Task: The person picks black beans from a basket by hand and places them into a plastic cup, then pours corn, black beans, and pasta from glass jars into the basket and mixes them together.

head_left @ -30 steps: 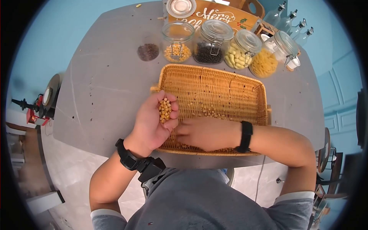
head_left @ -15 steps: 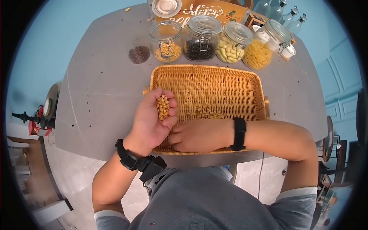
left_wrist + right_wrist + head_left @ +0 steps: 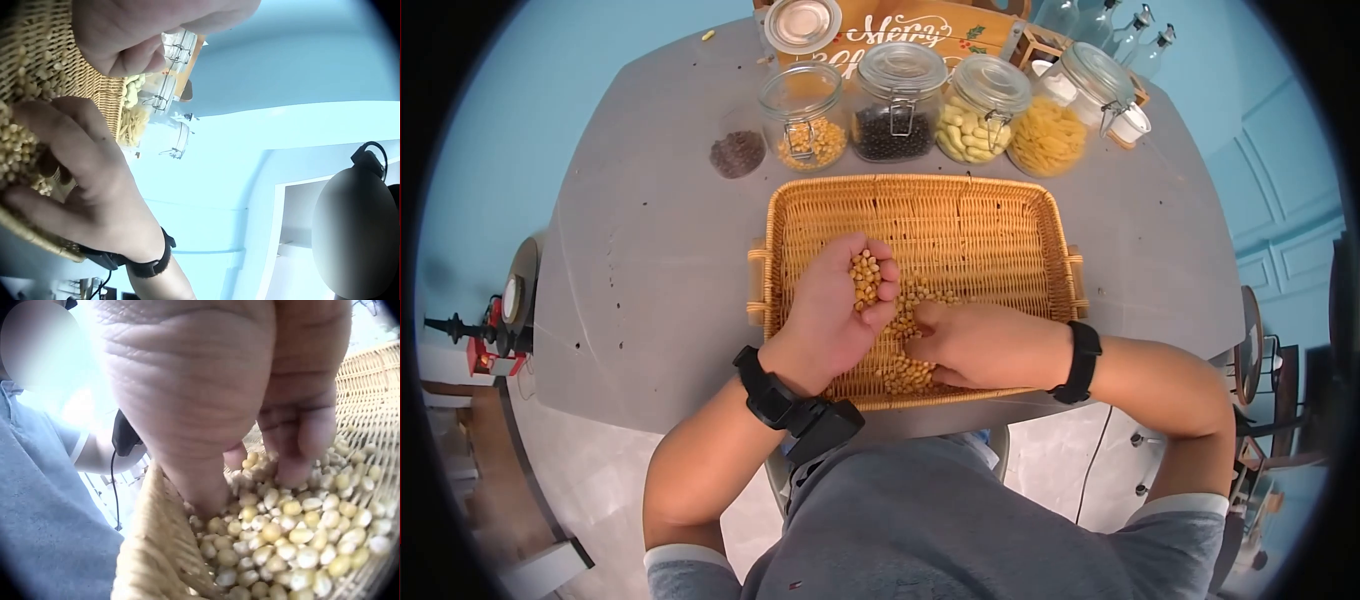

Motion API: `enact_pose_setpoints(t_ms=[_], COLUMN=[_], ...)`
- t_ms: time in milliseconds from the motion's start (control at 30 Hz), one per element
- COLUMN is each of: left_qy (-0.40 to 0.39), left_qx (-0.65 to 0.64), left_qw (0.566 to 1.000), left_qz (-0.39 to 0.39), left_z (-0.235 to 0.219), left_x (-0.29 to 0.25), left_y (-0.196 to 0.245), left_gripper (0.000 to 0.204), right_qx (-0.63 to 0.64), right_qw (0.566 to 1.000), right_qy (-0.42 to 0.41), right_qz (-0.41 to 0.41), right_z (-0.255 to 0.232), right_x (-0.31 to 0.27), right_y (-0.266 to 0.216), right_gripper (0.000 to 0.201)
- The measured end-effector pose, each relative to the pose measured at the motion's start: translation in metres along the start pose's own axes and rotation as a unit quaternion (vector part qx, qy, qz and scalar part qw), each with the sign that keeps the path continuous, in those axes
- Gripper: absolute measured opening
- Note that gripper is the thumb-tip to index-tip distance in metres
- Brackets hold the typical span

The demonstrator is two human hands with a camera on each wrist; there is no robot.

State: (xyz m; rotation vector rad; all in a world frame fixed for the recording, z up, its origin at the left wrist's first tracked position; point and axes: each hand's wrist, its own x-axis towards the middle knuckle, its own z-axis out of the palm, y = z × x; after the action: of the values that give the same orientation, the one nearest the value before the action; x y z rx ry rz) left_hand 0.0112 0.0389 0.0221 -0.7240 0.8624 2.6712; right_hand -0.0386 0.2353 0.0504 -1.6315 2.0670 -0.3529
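Note:
The left hand [image 3: 840, 305], palm up with curled fingers, holds a heap of yellow corn kernels [image 3: 866, 280] above the left part of a wicker basket [image 3: 1000, 215]. Right of it, the right hand [image 3: 990, 345] reaches down into the basket, its spread, bent fingers touching loose kernels [image 3: 908, 374]. In the right wrist view, the thumb and fingertips dip into the kernels [image 3: 300, 537] beside the basket's wall [image 3: 156, 531]. The left wrist view shows the right hand [image 3: 94, 181] over the kernels [image 3: 15, 147] and part of the left hand [image 3: 144, 31] above.
Behind the basket stand a container of dark beans [image 3: 737, 153], an open jar of corn [image 3: 810, 140], and jars of black beans [image 3: 893, 130], pale pods [image 3: 972, 135] and pasta [image 3: 1047, 138]. Farther back are a wooden sign [image 3: 870, 30] and glass bottles [image 3: 1100, 25].
The left hand, still holding its kernels, has moved right over the basket. The right hand has shifted right, and its fingers have spread, uncovering kernels. The head view has shifted as well.

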Motion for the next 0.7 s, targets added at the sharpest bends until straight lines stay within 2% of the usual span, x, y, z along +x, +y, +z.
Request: enact_pose_setpoints(t_ms=[67, 200, 267, 333, 400, 500, 567, 633, 667, 700], left_qy=[0.015, 0.025, 0.020, 0.025, 0.027, -0.028, -0.151, -0.137, -0.122, -0.126], left_qx=[0.005, 0.011, 0.040, 0.026, 0.013, -0.038, -0.093, -0.071, -0.046, -0.047], left_qw=[1.000, 1.000, 0.998, 0.999, 0.999, 0.997, 0.981, 0.986, 0.990, 0.990], left_qz=[-0.013, -0.014, -0.035, -0.040, -0.045, -0.063, -0.083, -0.067, -0.055, -0.052], left_z=[-0.001, -0.003, -0.009, -0.002, 0.009, 0.012, -0.002, -0.005, -0.003, 0.000], left_x=[0.007, 0.010, 0.014, 0.013, 0.011, 0.012, 0.019, 0.017, 0.014, 0.011], left_y=[-0.003, -0.008, -0.009, -0.013, -0.015, -0.014, -0.014, -0.016, -0.016, -0.015], left_gripper=[0.018, 0.018, 0.018, 0.018, 0.018, 0.020, 0.021, 0.021, 0.022, 0.022], right_qx=[0.003, 0.019, 0.069, 0.065, 0.045, 0.057, 0.067, 0.077, 0.206, 0.330], right_qw=[0.999, 1.000, 0.996, 0.995, 0.989, 0.989, 0.986, 0.982, 0.951, 0.896], right_qy=[-0.031, -0.013, 0.060, 0.079, 0.141, 0.133, 0.152, 0.171, 0.225, 0.274], right_qz=[0.011, 0.004, 0.005, -0.005, -0.029, -0.016, -0.020, -0.025, 0.047, 0.118], right_z=[0.006, -0.004, -0.023, -0.038, -0.047, -0.050, -0.052, -0.054, -0.054, -0.052], right_x=[0.002, 0.000, 0.002, 0.009, 0.020, 0.035, 0.035, 0.030, 0.024, 0.019], right_y=[0.002, 0.009, 0.006, 0.001, -0.004, -0.008, -0.007, -0.010, -0.013, -0.018], right_gripper=[0.018, 0.013, 0.010, 0.009, 0.010, 0.013, 0.012, 0.012, 0.013, 0.015])
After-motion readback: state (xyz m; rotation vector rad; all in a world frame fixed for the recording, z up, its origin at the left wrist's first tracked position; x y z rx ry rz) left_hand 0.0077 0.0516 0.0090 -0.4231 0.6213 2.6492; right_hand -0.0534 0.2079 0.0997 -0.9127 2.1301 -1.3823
